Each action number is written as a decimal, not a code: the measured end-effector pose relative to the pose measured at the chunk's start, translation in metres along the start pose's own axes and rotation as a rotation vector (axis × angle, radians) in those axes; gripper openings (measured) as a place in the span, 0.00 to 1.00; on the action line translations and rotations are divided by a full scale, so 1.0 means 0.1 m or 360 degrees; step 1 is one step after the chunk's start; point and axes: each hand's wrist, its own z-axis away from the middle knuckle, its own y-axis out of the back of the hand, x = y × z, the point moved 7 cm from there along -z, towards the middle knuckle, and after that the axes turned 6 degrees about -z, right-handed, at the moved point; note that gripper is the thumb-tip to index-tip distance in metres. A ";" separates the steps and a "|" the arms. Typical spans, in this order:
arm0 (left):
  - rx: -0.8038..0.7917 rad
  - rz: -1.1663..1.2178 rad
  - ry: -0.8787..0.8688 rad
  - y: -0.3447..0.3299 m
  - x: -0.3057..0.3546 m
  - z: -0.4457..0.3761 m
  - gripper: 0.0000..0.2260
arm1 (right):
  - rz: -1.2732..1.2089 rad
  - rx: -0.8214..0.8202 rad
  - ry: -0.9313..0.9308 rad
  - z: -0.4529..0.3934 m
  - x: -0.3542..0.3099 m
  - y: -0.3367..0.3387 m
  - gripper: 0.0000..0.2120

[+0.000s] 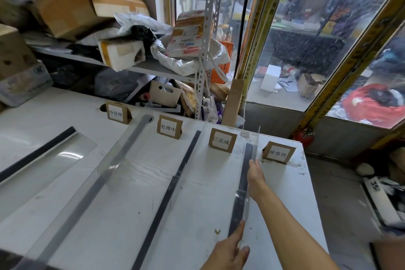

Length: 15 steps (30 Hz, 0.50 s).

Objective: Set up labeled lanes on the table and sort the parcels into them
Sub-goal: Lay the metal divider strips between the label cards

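Four cardboard label cards stand along the far edge of the white table [197,215]: one at the left [118,113], a second [168,127], a third [221,140] and one at the right [278,152]. Between the last two, a clear divider panel [255,144] stands upright on a dark base strip [245,173]. My right hand [255,171] grips the panel's top edge midway along. My left hand [230,250] pinches its near end between thumb and forefinger. Parcels lie on the shelf behind, among them a taped box [122,52].
Three more dividers cross the table: a dark strip [173,182], a grey strip with a clear panel [122,160], and a tilted one at the far left [43,153]. A metal shelf [153,68] holds boxes and bags. Glass doors stand at the right.
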 end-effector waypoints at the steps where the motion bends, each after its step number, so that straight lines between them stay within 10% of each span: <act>1: -0.0016 0.0016 0.0009 0.00 0.00 0.00 0.26 | -0.0037 -0.0020 0.0002 0.02 -0.02 0.00 0.23; 15: -0.0125 0.0114 0.0174 -0.15 0.00 0.03 0.34 | 0.0128 -0.0062 -0.0012 0.13 0.13 0.05 0.30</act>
